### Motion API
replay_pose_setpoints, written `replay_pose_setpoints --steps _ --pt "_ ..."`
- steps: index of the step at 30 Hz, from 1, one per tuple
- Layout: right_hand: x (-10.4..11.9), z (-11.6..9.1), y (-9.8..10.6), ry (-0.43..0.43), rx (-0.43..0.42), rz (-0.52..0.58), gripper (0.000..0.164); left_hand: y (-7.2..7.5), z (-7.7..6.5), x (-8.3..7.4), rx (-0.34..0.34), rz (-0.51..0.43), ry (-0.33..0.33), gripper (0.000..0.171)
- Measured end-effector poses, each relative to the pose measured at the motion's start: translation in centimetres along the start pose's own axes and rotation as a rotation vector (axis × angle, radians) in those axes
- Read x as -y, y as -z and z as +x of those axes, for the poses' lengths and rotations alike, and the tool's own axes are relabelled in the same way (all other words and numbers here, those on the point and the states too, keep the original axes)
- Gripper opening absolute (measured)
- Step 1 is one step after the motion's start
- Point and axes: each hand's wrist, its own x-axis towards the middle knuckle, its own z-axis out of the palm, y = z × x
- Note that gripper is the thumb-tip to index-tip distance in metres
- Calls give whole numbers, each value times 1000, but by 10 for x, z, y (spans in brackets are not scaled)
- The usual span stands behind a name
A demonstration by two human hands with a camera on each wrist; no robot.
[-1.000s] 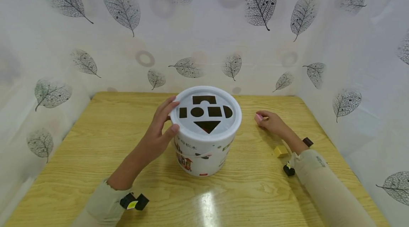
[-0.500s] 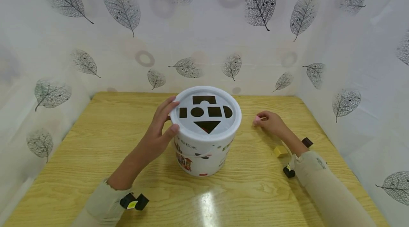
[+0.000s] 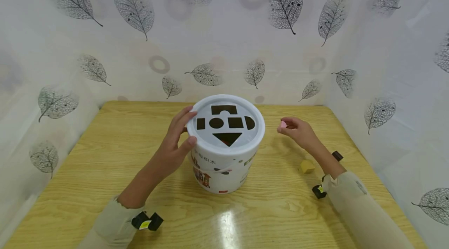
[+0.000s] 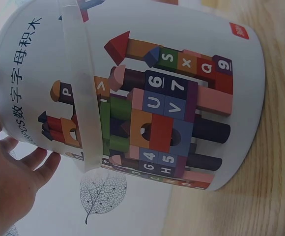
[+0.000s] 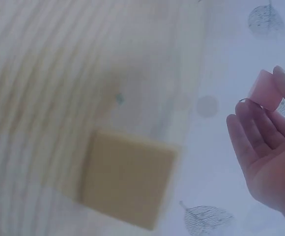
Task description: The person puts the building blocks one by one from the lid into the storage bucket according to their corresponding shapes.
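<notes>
A white toy-block bucket (image 3: 219,167) stands upright on the table. Its lid (image 3: 224,148) has several shaped holes, including a triangle, a circle and an arch. My left hand (image 3: 175,136) holds the left side of the lid's rim, thumb in front and fingertips farther back. To the right of the bucket, my right hand (image 3: 299,132) pinches a small pink block (image 3: 283,124) between thumb and fingers, raised above the table. The right wrist view shows the pink block (image 5: 266,91) at the fingertips, one corner pointing up; the fingers partly cover it.
A yellow block (image 3: 307,166) lies on the wooden table (image 3: 115,143), beside my right forearm. Black wrist devices (image 3: 147,221) sit at both sleeves. Leaf-patterned white sheeting (image 3: 224,46) closes off the back and sides.
The right hand has lifted slightly with the pink block, which has turned in its fingers. My left hand and the bucket stay where they were.
</notes>
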Motion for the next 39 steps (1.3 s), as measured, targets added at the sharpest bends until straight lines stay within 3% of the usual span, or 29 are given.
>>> replay_pose_setpoints --steps 10,23,31,39 --pt "62 -23 16 76 -49 -5 67 0 0 -1 4 -4 10 61" --pt "132 -46 26 240 -101 2 48 0 -1 -1 -4 11 -12 61" --pt "158 -51 19 289 -76 13 45 0 0 0 -1 9 -7 61" --pt "167 -43 9 382 -8 -29 38 1 0 0 6 8 -5 61"
